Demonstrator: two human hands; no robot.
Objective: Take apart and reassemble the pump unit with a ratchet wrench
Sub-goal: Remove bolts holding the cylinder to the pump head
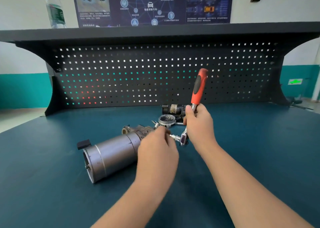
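I see the pump unit (110,156) lying on its side on the tabletop (52,175), partly stripped: a metal ring (167,120) and a dark housing (174,109) already sit loose behind it. My right hand (199,123) grips the ratchet wrench (198,87); my left hand (158,146) pinches its extension at the pump's end. I judge reassembly remains.
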